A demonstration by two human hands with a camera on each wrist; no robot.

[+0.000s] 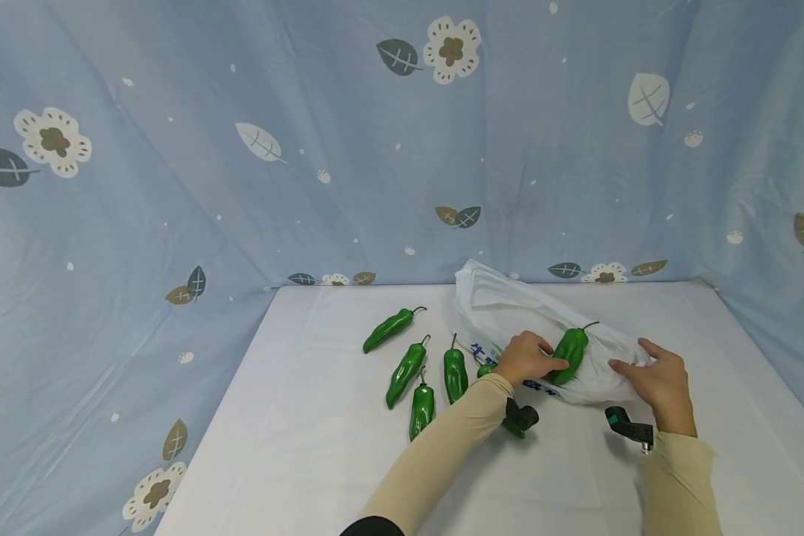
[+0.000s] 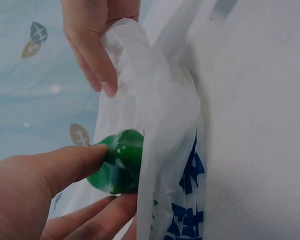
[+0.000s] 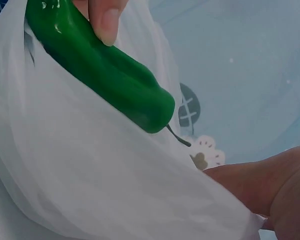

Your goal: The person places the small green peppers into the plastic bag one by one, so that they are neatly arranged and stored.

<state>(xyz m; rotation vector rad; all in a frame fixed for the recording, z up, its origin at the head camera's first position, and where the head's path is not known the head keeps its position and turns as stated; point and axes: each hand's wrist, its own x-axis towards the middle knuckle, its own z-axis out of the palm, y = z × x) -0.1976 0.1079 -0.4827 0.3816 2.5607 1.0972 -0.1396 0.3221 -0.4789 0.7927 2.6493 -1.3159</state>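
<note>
My left hand (image 1: 528, 359) pinches a green chili pepper (image 1: 572, 353) between thumb and fingers at the mouth of a white plastic bag (image 1: 502, 294). The pepper's stem points away toward the back right. In the right wrist view the pepper (image 3: 110, 80) lies slanted, with part of it behind the bag's edge (image 3: 115, 170). My right hand (image 1: 663, 380) holds the bag's right side, thumb and fingers at its rim. In the left wrist view the right hand (image 2: 95, 42) grips the bunched plastic above the pepper (image 2: 122, 160). Blue lettering (image 2: 190, 172) shows on the bag.
Several more green peppers lie on the white table to the left, one (image 1: 394, 330) at the back and another (image 1: 422, 409) nearer the front. Another pepper (image 1: 486, 369) is partly hidden under my left forearm. A blue patterned curtain (image 1: 348, 149) hangs behind the table.
</note>
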